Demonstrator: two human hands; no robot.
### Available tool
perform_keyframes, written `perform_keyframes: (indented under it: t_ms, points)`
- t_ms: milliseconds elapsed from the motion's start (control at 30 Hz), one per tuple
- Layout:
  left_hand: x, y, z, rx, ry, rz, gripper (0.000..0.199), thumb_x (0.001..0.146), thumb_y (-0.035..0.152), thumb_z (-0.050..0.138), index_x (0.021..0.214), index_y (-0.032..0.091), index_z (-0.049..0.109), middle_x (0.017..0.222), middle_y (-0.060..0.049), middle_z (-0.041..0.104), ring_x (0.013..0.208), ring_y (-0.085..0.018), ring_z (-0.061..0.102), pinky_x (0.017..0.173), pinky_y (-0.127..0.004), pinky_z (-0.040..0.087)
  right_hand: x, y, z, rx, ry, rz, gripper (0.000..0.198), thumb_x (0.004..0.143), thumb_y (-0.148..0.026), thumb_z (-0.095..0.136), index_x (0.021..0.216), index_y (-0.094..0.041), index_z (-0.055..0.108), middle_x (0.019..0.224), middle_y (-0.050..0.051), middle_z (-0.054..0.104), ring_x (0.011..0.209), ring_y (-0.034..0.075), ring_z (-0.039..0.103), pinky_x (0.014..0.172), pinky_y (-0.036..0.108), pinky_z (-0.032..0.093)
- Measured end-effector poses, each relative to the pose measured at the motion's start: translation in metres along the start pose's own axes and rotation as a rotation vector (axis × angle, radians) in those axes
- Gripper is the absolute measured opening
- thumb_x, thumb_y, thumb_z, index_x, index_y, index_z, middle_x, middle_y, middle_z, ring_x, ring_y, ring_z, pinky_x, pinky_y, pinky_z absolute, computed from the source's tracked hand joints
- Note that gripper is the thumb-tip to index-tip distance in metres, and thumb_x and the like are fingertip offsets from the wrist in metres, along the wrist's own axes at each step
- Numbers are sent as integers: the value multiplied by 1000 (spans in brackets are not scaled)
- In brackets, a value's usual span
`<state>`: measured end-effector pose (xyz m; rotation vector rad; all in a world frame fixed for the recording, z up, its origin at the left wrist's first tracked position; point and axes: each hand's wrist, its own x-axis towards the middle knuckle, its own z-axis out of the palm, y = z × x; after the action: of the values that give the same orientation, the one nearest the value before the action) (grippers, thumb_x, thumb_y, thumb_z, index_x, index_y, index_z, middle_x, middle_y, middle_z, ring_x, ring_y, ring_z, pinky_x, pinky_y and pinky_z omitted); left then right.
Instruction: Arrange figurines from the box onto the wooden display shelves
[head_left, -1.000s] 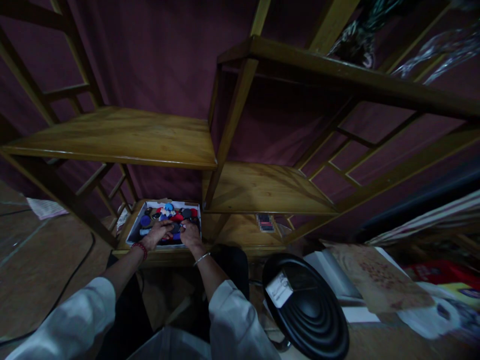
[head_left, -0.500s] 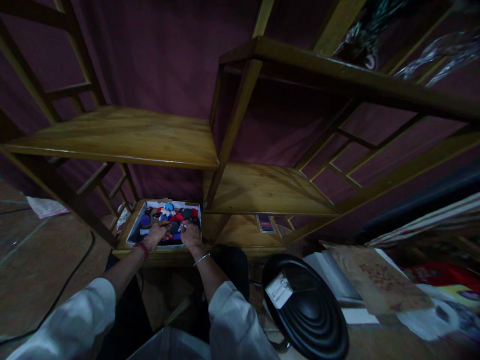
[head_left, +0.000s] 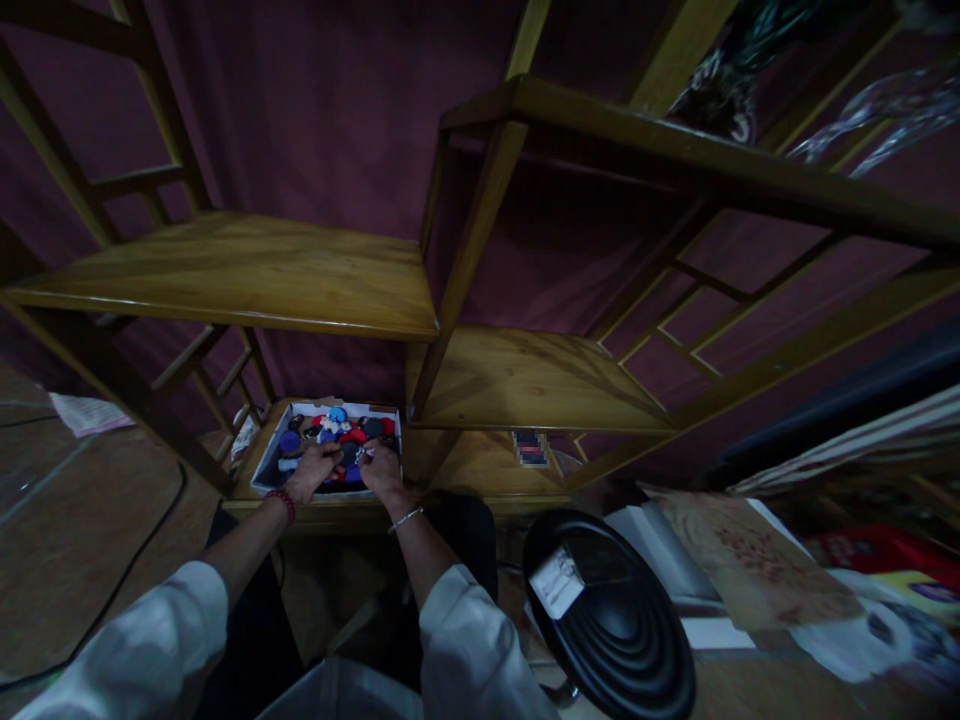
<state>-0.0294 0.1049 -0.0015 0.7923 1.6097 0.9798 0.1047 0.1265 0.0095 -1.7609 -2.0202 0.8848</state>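
Observation:
A shallow white box (head_left: 375, 409) sits on the low left shelf, filled with small red, blue, black and white pieces. My left hand (head_left: 318, 470) reaches into its front part with fingers bent together; what they hold is too small to name. Close beside it, my right hand (head_left: 381, 468) is pinched around something small and pale that I cannot make out. Between the hands lies a dark round piece (head_left: 349, 454). A small light-blue and white piece (head_left: 337, 414) stands out near the back wall, and a purple round piece (head_left: 289, 441) lies at the left.
Above the box spans a wooden shelf (head_left: 240, 275), with a lower shelf (head_left: 540, 380) to the right and an upright post (head_left: 469, 250) between. A black ridged oval seat (head_left: 622, 620) with a white paper (head_left: 556, 583) stands at right. A cable (head_left: 139, 570) crosses the floor.
My hands stay in the box at nearly the same spot, with small finger shifts. The right fingers have drawn slightly left. The view has barely moved.

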Motion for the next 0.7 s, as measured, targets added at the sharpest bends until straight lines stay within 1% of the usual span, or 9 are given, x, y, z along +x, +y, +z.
perform_keyframes:
  t_ms: [133,200,300,367,467,567,700]
  points:
    - [1,-1,-2,-20,-6,37,15,68,21,64,81,14,61,57,0,62,54,-12,60,49,-19,45,6,4,4,53,-38,34,25,79,-13,49,101,-19,59,95,5,68,90,13,63,80,21,43]
    - [0,0,-2,-51,-16,54,14,66,22,67,76,14,62,62,0,63,59,-12,62,55,-21,48,8,6,6,82,-41,69,25,78,-14,51,100,-21,60,94,2,69,88,13,63,77,21,44]
    - [-4,4,-3,-138,-54,40,19,62,24,72,73,14,61,65,-1,65,65,-14,63,64,-24,51,11,8,8,139,-46,105,23,76,-16,55,97,-24,62,85,-1,69,82,13,64,72,21,46]
    - [-6,6,-3,-188,-94,6,21,63,23,72,76,14,59,66,-2,66,67,-16,65,68,-27,52,12,9,10,179,-59,110,23,76,-16,55,97,-25,63,79,-2,69,76,13,65,67,21,46]
    - [-9,7,-4,-224,-123,-44,21,69,19,68,85,14,56,66,-2,66,68,-18,67,69,-30,53,13,11,12,210,-74,115,23,78,-17,54,98,-24,63,74,-3,68,71,12,65,64,20,47]
    - [-10,8,-5,-240,-123,-59,20,73,15,64,89,14,53,67,-3,66,69,-18,68,69,-29,54,13,12,13,214,-66,102,24,78,-18,54,99,-24,63,75,-2,68,72,12,65,65,20,47]
    - [-9,10,-5,-244,-132,-76,16,75,14,60,89,14,53,69,-4,67,71,-19,68,69,-30,54,13,11,11,214,-63,80,26,75,-17,56,99,-22,63,77,-2,69,77,13,64,68,20,47]
